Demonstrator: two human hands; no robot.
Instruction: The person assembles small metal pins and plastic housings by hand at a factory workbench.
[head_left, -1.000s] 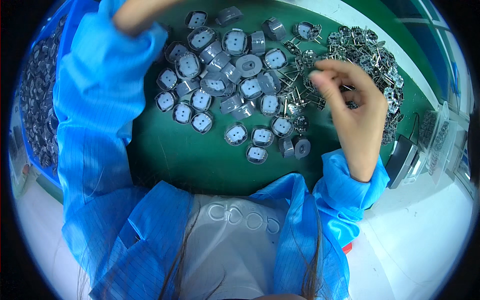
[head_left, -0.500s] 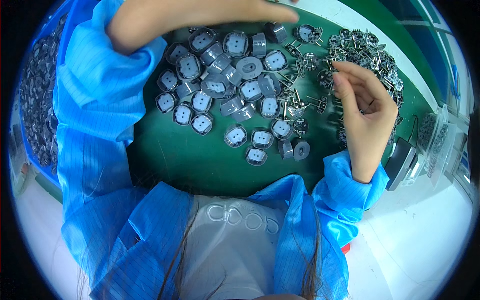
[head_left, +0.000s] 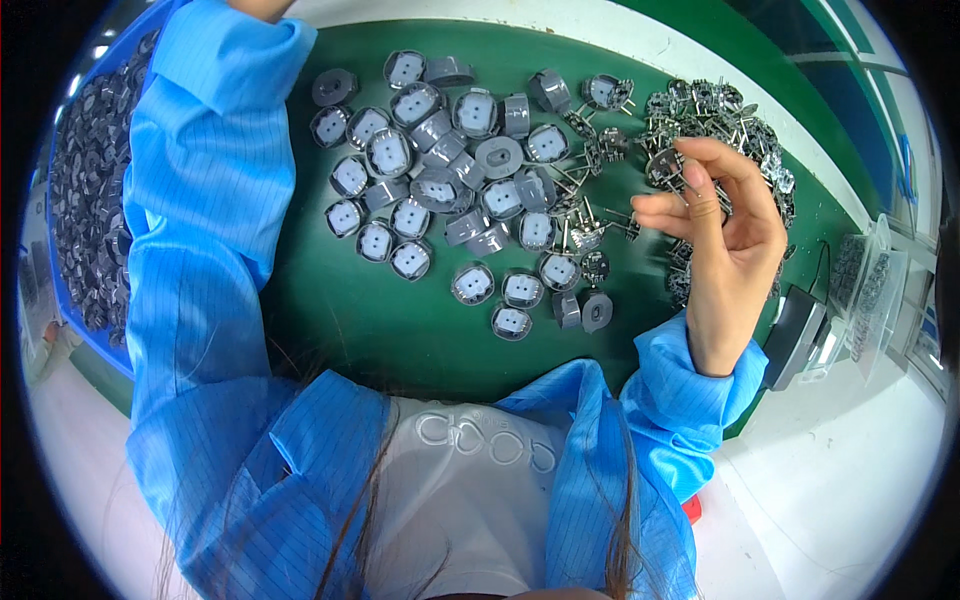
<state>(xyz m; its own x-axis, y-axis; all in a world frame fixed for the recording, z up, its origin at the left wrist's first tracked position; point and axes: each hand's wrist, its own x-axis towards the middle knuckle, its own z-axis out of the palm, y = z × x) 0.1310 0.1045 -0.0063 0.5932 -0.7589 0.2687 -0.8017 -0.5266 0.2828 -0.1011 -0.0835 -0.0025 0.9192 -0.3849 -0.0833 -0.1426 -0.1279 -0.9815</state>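
Observation:
My right hand [head_left: 735,220] is over the right part of the green table. Its thumb and index finger pinch a small round circuit board [head_left: 664,170] with metal pins, while the other fingers are loosely bent. Only the wrist of my left arm [head_left: 262,8] shows at the upper edge; the hand itself lies outside the picture. Between the arms are many grey round housings, such as one white-faced housing [head_left: 388,152] with small dark holes. Beyond the right hand rises a heap of pinned circuit boards [head_left: 755,140], and several loose boards [head_left: 585,235] lie to its left.
A blue bin [head_left: 140,60] full of small grey parts stands at the far left. On the right are a dark box-shaped device [head_left: 797,338] with a cable and clear plastic containers [head_left: 878,270] of small parts. A white edge [head_left: 640,38] borders the green table [head_left: 350,320].
My left hand has gone up out of the picture, uncovering housings at the upper left. My right hand has shifted slightly, and the board between its thumb and finger now shows more clearly.

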